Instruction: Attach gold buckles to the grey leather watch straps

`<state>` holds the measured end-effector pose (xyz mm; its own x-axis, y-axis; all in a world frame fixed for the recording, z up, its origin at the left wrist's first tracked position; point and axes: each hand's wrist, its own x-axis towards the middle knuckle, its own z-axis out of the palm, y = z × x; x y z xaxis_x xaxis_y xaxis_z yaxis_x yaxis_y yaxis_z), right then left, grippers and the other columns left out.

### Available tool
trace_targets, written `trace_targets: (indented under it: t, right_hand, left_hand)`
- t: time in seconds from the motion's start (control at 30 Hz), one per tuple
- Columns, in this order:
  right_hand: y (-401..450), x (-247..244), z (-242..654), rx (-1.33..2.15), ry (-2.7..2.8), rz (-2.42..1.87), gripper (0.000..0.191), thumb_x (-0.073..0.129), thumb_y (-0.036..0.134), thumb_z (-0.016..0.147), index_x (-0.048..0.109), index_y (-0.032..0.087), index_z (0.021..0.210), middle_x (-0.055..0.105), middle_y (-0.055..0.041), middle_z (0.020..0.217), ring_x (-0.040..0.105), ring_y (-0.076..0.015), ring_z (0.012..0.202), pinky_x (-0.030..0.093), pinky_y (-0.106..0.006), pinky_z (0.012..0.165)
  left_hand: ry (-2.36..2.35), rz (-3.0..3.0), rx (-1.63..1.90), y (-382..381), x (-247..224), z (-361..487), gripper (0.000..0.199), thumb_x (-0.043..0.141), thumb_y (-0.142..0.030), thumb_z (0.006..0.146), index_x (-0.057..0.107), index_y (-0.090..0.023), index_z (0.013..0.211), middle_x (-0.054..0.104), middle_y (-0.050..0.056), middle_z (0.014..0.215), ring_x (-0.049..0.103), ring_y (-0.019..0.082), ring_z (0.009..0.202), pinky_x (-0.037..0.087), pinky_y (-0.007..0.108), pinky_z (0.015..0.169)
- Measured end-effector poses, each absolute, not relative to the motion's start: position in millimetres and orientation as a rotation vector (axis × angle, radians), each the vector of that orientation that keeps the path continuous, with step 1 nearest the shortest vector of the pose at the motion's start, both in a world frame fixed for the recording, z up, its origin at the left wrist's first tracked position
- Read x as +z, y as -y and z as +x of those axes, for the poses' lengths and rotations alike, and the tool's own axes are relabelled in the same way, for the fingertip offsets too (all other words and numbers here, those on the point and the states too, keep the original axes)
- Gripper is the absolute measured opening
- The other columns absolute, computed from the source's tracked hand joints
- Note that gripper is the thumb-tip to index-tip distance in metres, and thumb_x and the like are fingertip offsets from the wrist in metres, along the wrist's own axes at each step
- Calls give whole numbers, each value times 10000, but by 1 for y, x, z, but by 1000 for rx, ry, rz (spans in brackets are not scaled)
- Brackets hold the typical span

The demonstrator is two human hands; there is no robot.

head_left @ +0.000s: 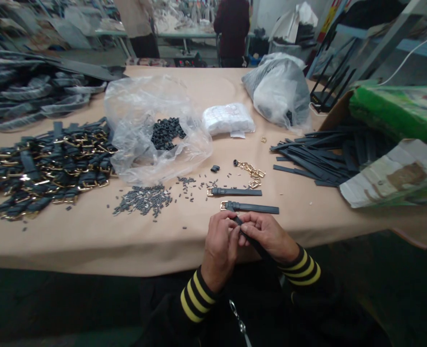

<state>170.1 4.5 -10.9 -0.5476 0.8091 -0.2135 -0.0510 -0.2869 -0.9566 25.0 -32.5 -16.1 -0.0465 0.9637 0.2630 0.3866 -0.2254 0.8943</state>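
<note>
Both hands pinch one dark strap at the table's front edge. My left hand has its fingertips closed around the strap's upper end, and my right hand grips it just to the right. The strap's lower part hangs down toward my lap; fingers hide most of its upper end. Just beyond my hands lies a buckled strap with a gold buckle, and behind it a second buckled strap. Farther back are a cluster of loose gold buckles and a pair of black loops.
Small dark pieces lie scattered left of centre. A clear plastic bag holds black loops. Finished-looking buckled straps are heaped at left. Plain strips spill from a green box at right. A white packet lies behind.
</note>
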Motion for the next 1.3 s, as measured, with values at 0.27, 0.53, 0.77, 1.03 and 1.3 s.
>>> trace_targets:
  t: [0.27,0.53,0.77,1.03,1.3]
  right_hand:
    - [-5,-13,175,1956,1181,-961,251,591,318,781,571,101,906,675,-95,850,591,-82,569,449,-203,540]
    - [-11,-17,173,2004,1216,-950,239,570,322,795,571,114,913,656,-67,844,590,-81,577,450,-204,554]
    - [-25,-17,174,1768,1472,-1197,233,528,349,812,487,130,745,576,8,589,438,-38,414,315,-163,413]
    - [-55,-23,191,1762,1132,-1208,246,550,370,787,506,129,776,595,1,637,492,-47,452,418,-172,444]
    - [-76,-26,203,1774,869,-1211,244,604,330,741,529,119,840,636,-55,802,581,-72,581,521,-200,538]
  left_hand:
    - [-1776,1447,1378,16,-7,-7,318,507,-190,772,514,-172,1090,427,117,1257,416,238,1164,339,431,969]
    - [-1234,959,1011,-6,-12,10,216,551,-336,761,524,-133,833,538,-18,614,509,92,511,440,239,546]
    - [-1411,1665,878,-4,3,19,115,464,-210,812,514,-173,715,492,-24,627,454,107,585,370,229,571]
    - [-1634,2093,809,-86,-1,-12,192,415,-265,849,572,-161,812,580,39,758,545,154,703,421,269,684]
    - [-1787,2494,336,-149,-26,-31,203,413,-211,820,578,-173,930,529,83,896,546,186,710,430,290,635]
